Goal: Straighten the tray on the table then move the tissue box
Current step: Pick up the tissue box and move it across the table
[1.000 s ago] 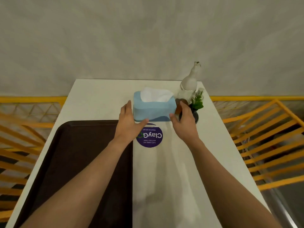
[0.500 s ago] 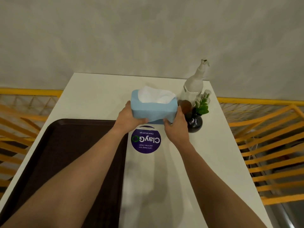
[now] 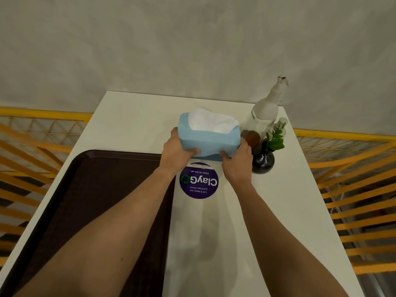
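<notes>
both hands [image 3: 175, 150] grasping tissue box [image 3: 209, 138]; vase [image 3: 263, 160], spray bottle [image 3: 264, 112] just beside; tray [image 3: 90, 189] left

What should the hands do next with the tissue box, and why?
Probably carry the tissue box clear and set it down on bare table. Both the left hand and right hand already clamp its ends, the tray looks square to the edge, and the vase crowds the right side.

both hands grip box [image 3: 209, 139] ends | left hand [image 3: 175, 150] | right hand [image 3: 236, 160] | tray [image 3: 90, 189] left on table [image 3: 278, 211]
</notes>
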Demonstrator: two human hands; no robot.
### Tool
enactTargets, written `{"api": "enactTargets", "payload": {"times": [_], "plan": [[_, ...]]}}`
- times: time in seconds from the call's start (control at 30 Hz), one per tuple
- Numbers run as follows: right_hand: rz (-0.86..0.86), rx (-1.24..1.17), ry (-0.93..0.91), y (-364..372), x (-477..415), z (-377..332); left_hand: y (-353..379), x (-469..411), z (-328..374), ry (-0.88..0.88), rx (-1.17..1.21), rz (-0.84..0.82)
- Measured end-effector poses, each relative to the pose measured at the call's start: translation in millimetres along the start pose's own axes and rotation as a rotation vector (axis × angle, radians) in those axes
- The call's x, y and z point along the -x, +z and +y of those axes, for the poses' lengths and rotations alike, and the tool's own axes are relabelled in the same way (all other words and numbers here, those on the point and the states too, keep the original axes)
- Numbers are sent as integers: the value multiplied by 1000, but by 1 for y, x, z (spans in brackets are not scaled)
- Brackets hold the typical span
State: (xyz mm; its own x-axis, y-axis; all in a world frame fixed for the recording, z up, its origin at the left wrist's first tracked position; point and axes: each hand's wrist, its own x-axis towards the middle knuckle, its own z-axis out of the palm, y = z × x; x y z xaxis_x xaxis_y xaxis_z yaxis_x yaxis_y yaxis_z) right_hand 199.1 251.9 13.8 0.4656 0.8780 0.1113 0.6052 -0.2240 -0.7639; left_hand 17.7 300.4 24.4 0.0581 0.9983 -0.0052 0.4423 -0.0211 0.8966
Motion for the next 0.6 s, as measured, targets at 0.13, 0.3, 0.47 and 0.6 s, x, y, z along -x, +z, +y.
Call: {"api": "enactTargets", "payload": {"times": [0.13, 0.3, 0.47, 0.6], "plan": [[25, -54, -61, 5, 5, -19, -28, -2, 5, 36, -11, 10], [18, -127, -164, 18, 15, -49, -79, -2, -4, 56, -47, 57], [-56, -268, -175, 44, 28, -74, -124, 2, -19, 57, -42, 84], [-87, -332, -172, 79, 42, -104, -167, 0, -39, 59, -55, 106]]}}
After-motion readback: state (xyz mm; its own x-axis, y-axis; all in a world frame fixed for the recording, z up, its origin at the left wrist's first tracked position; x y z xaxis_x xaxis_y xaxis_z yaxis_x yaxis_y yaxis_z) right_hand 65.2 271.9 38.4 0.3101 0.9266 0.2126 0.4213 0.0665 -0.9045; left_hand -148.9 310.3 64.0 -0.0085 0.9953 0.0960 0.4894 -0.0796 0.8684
